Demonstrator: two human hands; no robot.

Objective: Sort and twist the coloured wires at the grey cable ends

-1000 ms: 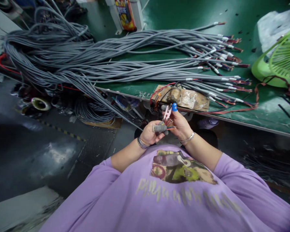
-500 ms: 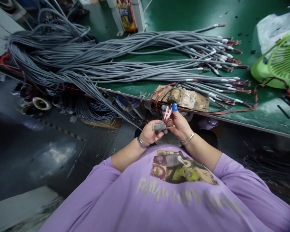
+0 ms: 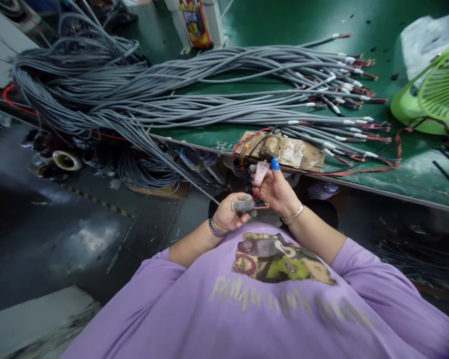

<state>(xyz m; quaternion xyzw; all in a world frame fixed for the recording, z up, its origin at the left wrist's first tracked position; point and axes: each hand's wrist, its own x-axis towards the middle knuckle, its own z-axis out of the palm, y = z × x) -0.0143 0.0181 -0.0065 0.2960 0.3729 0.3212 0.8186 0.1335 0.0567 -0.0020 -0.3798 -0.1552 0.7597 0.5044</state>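
Note:
My left hand (image 3: 227, 213), with grey covers on its thumb and a finger, is closed around the end of a grey cable (image 3: 199, 185). Thin coloured wires (image 3: 262, 206) with bare tips fan out of its grip toward the right. My right hand (image 3: 280, 195), a blue cover on its thumb, pinches a small pale pink clip (image 3: 261, 173) just above the wires. The clip, which looks like a clothespin, shows its flat side; its jaws are hard to make out. Whether the right fingers also touch the wires, I cannot tell.
Many grey cables (image 3: 209, 114) lie across the green bench (image 3: 284, 20), their stripped ends to the right. A worn wooden block (image 3: 299, 153) sits at the bench edge, before my hands. A green fan (image 3: 415, 107) stands at right; a cable coil (image 3: 145, 172) lies below.
The pink clip has turned, now showing its broad side. My left hand has shifted slightly left and down, my right hand slightly right, and the wires appear more spread.

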